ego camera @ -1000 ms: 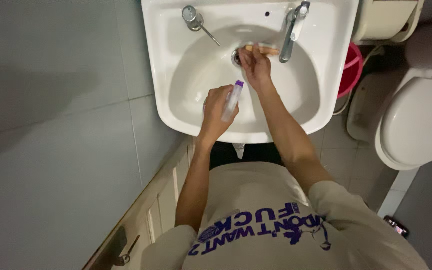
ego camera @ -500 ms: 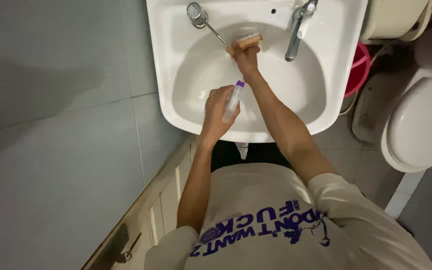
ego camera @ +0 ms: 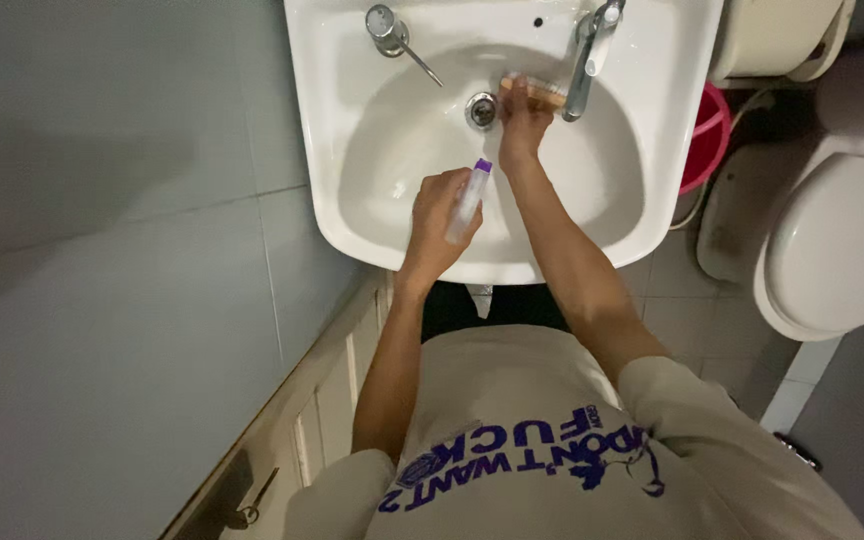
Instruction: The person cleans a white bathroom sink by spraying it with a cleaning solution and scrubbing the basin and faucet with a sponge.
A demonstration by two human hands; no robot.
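Left hand (ego camera: 435,222) grips a clear tube (ego camera: 468,202), purple cap toward the drain; right hand (ego camera: 522,122) grips a brush (ego camera: 535,91).

scrub brush (ego camera: 537,92) half hidden by tap (ego camera: 584,60), toilet (ego camera: 832,240) cropped

The left hand (ego camera: 439,222) is held near, fingers curled in a closed grip, forearm bent and angled up from the elbow. The right hand (ego camera: 520,125) reaches farther, arm stretched nearly straight, fingers closed in a grip.
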